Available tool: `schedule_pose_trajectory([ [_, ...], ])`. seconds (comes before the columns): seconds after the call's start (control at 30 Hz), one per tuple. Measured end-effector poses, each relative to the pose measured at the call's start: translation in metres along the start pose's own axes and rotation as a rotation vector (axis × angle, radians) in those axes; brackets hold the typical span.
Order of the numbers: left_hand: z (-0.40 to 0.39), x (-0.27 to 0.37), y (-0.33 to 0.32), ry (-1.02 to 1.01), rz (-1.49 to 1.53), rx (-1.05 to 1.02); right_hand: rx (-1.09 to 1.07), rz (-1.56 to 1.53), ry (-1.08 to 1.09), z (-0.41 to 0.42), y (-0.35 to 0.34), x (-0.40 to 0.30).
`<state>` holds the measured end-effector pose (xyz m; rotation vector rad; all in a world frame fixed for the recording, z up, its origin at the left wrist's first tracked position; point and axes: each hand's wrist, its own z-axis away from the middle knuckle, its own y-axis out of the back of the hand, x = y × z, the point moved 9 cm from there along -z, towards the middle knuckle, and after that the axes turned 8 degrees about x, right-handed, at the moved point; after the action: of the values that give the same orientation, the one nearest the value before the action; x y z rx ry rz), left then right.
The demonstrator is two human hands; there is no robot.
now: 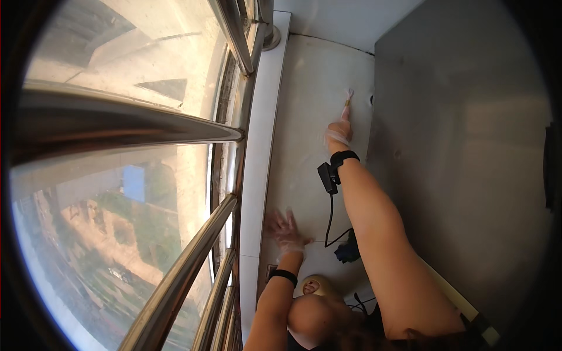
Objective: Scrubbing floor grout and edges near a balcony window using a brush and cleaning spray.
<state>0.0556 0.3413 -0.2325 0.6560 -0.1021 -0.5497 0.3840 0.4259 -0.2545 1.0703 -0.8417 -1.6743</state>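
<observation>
My right hand (341, 128), in a clear plastic glove, reaches forward over the pale tiled floor (307, 109). Its fingers are closed around a small brush (348, 97) with pale bristles and a gold-coloured band, the bristles pointing away from me. Nearer to my body, my left hand (285, 230) is spread beside the white ledge (254, 175). It also wears a clear glove, holds nothing, and is slightly blurred. Whether its palm presses on the floor I cannot tell. A black strap with a small black device (328, 177) and a cable sits on my right wrist.
Stainless steel rails (131, 125) cross in front of a window at the left. A large grey panel (456, 153) borders the floor at the right. A dark crumpled object (347, 251) lies beside my right forearm. My bent knee (311, 313) and a yellowish slipper (322, 285) are close below.
</observation>
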Motion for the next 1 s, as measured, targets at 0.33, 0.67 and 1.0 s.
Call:
schedule_pose_trajectory([
  [0.33,0.001,-0.005,-0.009,0.003,-0.019,-0.072,0.004,-0.008,0.076,0.002,0.013,0.003],
  [0.67,0.000,0.013,0.008,-0.055,-0.034,0.001,-0.062,-0.270,-0.062,-0.071,-0.006,0.007],
  [1.0,-0.001,-0.001,-0.006,-0.020,0.069,0.031,-0.065,0.005,0.121,0.002,0.021,0.001],
])
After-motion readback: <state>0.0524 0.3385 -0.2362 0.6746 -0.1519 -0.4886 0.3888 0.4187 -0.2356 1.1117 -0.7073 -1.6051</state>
